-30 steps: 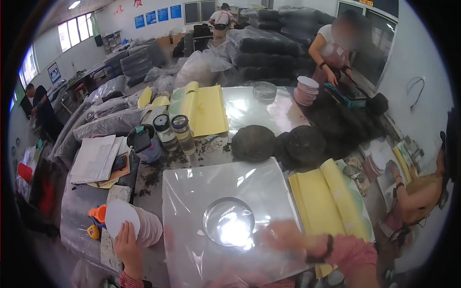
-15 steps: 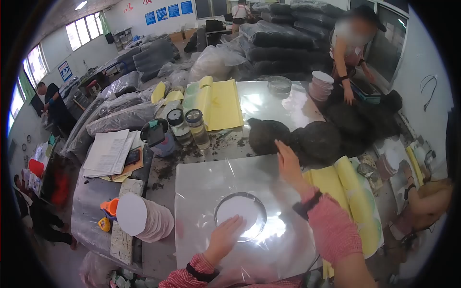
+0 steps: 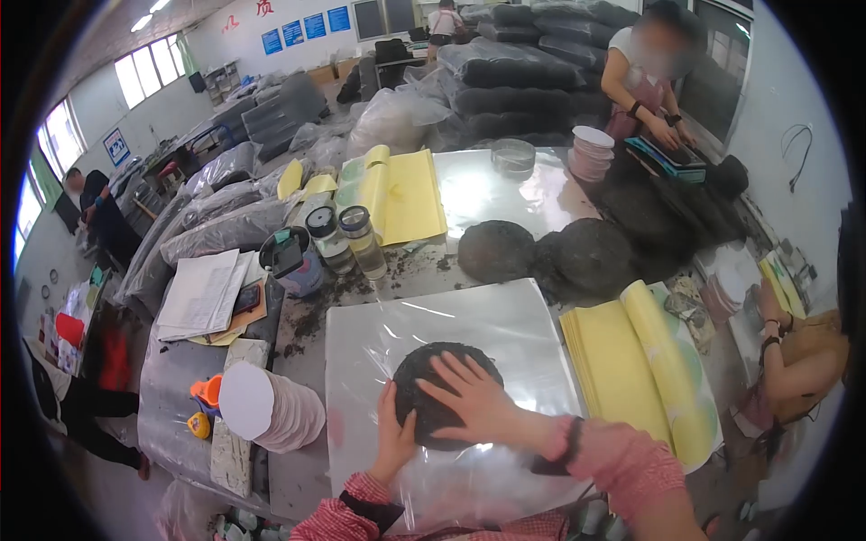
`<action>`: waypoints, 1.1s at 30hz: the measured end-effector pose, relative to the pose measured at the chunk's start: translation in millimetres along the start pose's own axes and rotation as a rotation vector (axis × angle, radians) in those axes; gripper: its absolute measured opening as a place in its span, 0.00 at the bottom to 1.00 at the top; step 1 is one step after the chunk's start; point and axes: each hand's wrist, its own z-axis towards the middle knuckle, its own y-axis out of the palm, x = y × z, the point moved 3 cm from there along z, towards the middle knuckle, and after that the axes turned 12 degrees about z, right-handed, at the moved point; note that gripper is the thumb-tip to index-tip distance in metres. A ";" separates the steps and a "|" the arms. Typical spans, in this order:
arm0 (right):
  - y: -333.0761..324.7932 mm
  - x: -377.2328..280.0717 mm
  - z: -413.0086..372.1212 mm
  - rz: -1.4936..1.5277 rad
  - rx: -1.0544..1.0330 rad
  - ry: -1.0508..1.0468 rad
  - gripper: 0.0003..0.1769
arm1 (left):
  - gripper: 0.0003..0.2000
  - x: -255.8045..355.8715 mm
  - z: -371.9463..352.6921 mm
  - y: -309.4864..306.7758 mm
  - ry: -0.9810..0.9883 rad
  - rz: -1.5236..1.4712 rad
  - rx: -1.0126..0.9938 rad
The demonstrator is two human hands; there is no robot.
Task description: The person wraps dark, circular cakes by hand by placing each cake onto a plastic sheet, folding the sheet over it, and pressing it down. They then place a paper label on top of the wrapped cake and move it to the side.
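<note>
A round, dark, crumbly-looking cake (image 3: pixel 417 362) lies on the shiny clear sheet (image 3: pixel 361 352) in front of me. My right hand (image 3: pixel 474 398) rests on top of it, palm down with fingers spread. At its left edge is my left hand (image 3: pixel 395 435), thumb and fingers apart, touching the side. Whatever lies beneath the cake is hidden, including the ring and white paper disc seen earlier. Two similar dark cakes, a left one (image 3: pixel 496 251) and a right one (image 3: pixel 591 257), lie beyond the sheet.
A stack of white paper discs (image 3: pixel 271 406) stands at left. Yellow sheets (image 3: pixel 618 361) lie at right. Lidded jars (image 3: pixel 363 242) and a bucket (image 3: pixel 302 270) stand behind. A clear round dish (image 3: pixel 512 158) is farther back. Co-workers' hands are at far right and back right.
My right hand has come down and left from near the back cakes. A dark cake now covers the ring and white disc. My left hand has shifted to the cake's left edge.
</note>
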 end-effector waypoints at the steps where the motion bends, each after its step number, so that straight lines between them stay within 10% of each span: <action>1: 7.8 7.9 10.9 -0.059 -0.068 -0.030 0.45 | 0.35 4.4 0.5 0.1 0.005 0.000 -0.002; 4: 45.7 25.5 10.3 -0.085 -0.138 -0.019 0.45 | 0.37 29.8 18.2 -22.8 0.066 0.446 -0.050; 9: 68.3 42.7 4.2 -0.040 -0.170 0.031 0.46 | 0.41 56.4 62.2 18.3 0.757 0.500 -0.537; 16: 88.1 62.6 0.4 0.069 -0.219 0.064 0.43 | 0.45 31.0 61.8 46.8 0.740 0.603 -0.508; 22: 116.7 74.7 -2.9 0.023 -0.348 -0.010 0.38 | 0.43 24.1 66.1 56.2 0.589 0.612 -0.604; 26: 99.7 51.7 4.7 -0.124 -0.031 -0.123 0.33 | 0.35 23.6 59.1 41.4 0.614 0.457 -0.527; 28: 78.6 54.7 8.8 0.326 -0.103 0.034 0.29 | 0.30 32.0 47.8 -5.6 0.421 0.349 -0.251; 31: -16.1 17.8 -51.4 0.114 0.613 0.281 0.29 | 0.21 11.2 4.6 -93.8 -0.053 0.498 0.118; 33: -39.7 2.5 -108.3 -0.289 0.666 0.407 0.37 | 0.17 -52.6 -40.9 -102.3 -0.308 0.304 0.003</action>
